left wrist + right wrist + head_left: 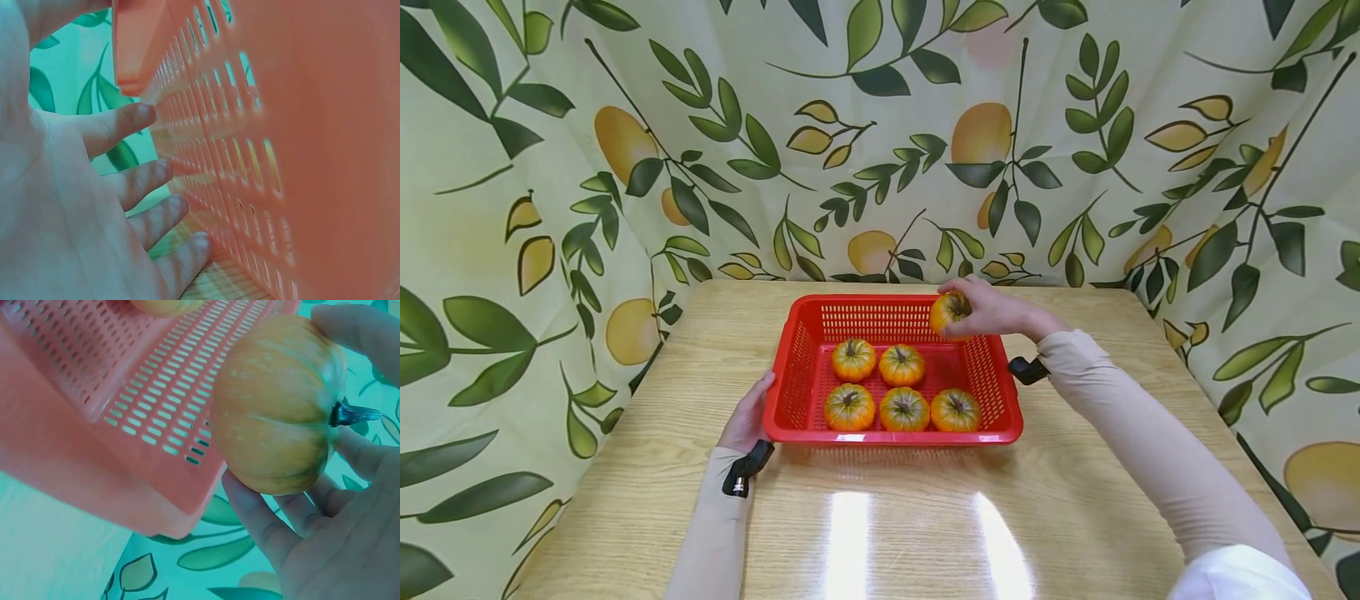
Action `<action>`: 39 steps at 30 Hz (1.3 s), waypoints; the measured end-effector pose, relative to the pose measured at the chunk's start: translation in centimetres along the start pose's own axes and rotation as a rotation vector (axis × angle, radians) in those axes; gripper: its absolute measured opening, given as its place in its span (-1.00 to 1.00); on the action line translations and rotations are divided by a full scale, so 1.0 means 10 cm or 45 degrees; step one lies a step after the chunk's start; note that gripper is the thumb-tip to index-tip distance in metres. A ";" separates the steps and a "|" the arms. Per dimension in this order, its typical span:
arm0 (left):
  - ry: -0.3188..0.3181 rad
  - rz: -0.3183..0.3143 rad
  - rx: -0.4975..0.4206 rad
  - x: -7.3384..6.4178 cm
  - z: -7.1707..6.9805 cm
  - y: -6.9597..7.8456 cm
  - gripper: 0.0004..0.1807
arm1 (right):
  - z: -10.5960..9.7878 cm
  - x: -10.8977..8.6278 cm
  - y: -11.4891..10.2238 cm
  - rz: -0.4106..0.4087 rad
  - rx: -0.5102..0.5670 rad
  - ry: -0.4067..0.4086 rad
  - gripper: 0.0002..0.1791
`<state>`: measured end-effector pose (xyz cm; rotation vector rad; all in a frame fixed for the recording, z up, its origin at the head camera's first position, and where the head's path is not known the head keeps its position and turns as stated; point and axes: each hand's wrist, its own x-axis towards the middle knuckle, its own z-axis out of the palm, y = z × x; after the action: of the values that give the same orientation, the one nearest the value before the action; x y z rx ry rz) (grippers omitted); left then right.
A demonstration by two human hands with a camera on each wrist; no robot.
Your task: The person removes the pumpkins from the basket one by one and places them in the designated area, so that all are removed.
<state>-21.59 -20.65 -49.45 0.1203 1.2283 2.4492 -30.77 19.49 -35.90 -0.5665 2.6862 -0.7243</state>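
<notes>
A red plastic basket [895,438] with slotted walls stands on the table. Inside it, on the floor, sit several small orange pumpkins [903,365], stems upward. My right hand [992,310] grips another small pumpkin [948,312] above the basket's far right corner. In the right wrist view that pumpkin [278,403] lies between thumb and fingers, its dark stem toward the palm. At the basket's left side is my left hand [748,414]. Its fairly straight fingers [156,222] touch the slotted outer wall [219,137] below the rim, while the thumb tip is hidden.
The basket rests on a light wooden table [1075,492], toward its far edge. A leaf-and-fruit patterned cloth [880,167] hangs behind and along both sides. Each wrist carries a small black camera mount [748,468]. Bright light streaks reflect off the near tabletop.
</notes>
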 end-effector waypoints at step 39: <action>-0.014 -0.020 -0.015 -0.01 0.02 0.01 -0.66 | -0.44 -0.40 0.59 0.038 0.129 0.226 -0.27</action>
<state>-21.52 -20.59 -49.30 0.1200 1.2052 2.4389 -30.65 27.80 -34.67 -0.4556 2.7924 -0.9370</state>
